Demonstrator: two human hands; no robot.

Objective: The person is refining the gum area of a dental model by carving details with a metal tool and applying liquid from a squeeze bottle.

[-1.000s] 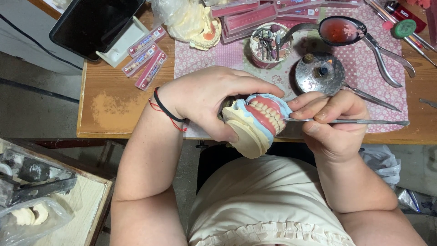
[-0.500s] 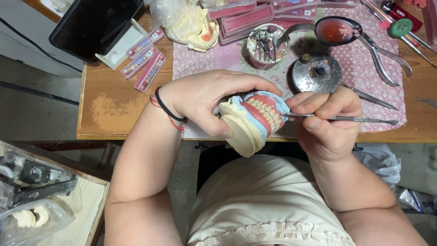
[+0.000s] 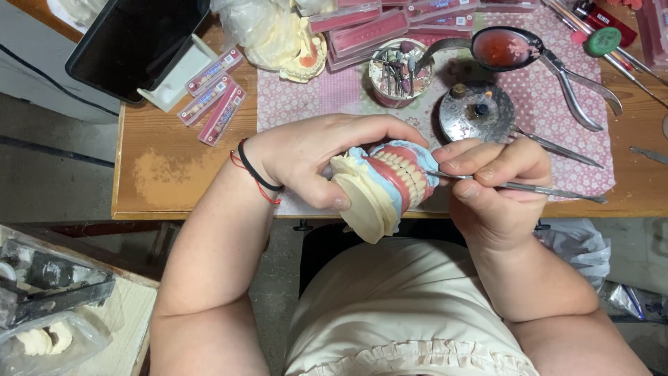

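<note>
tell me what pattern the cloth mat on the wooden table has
Pink with small white flowers, on the cloth mat over the wooden table; it shows clearly in the head view.

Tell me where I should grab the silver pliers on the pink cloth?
Probably by the two long handles of the silver metal pliers, reaching from the table's front edge. The handles lie splayed and bare toward that side, while the head end sits by the dark spoon of red wax.

black tablet [image 3: 132, 38], pliers [image 3: 574, 87], bur cup [image 3: 398, 73], wooden table [image 3: 174, 174]
</note>
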